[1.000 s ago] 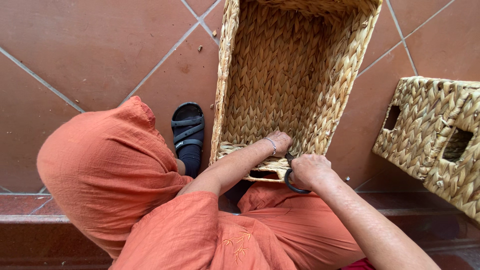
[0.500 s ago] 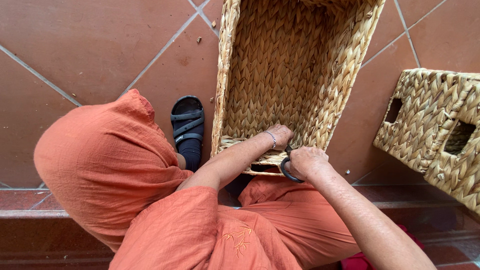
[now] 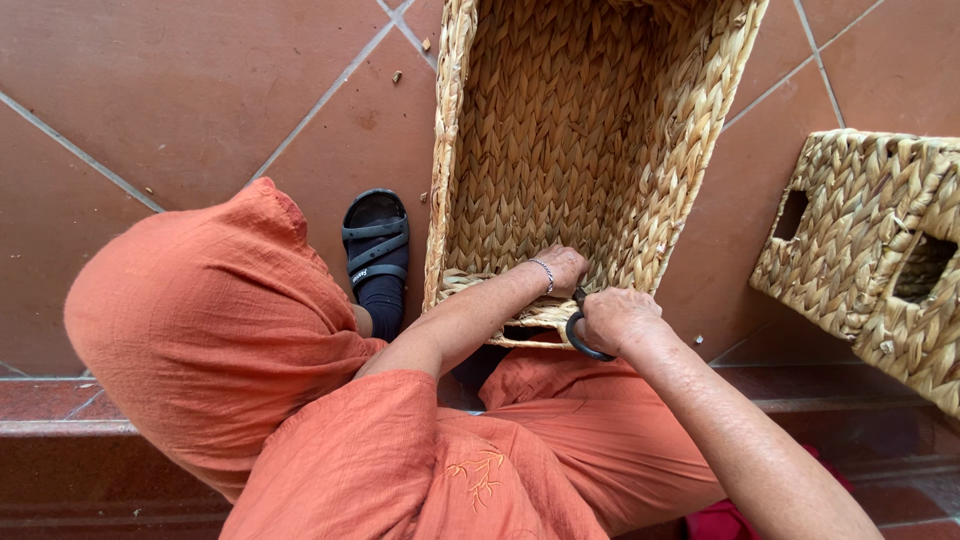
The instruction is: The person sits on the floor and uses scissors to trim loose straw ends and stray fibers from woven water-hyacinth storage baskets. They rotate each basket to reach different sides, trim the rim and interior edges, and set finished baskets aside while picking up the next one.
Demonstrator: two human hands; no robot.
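1. Only one view here, the head camera looking straight down. The big rectangular woven straw basket fills the upper middle of the frame, sitting on the reddish-brown tiled floor, near edge tipped toward the person's lap.

2. Left hand, with a thin silver bracelet at the wrist, is just below centre, reaching over the near rim and pressing on the inside weave. Fingers are curled down onto the straw; whether they pinch a strand or just brace it, I can't tell.

3. Right hand is right beside it, slightly lower and to the right, clenched around a pair of black-handled scissors. Only the dark handle loop and a bit of metal show, and the blades are hidden at the rim between the two hands.

4. Other stuff: a black strappy sandal on a dark-socked foot sits left of centre, loose orange clothing covers the lower left, and a second, smaller woven straw basket with cut-out handle holes is at the right edge, well apart.

5. What could go wrong, my guess: the hands are almost touching, so a slip of the blades could nick the left fingers. The blade tips are buried in the weave, so it'd also be easy to snip a structural strand and let the rim unravel.
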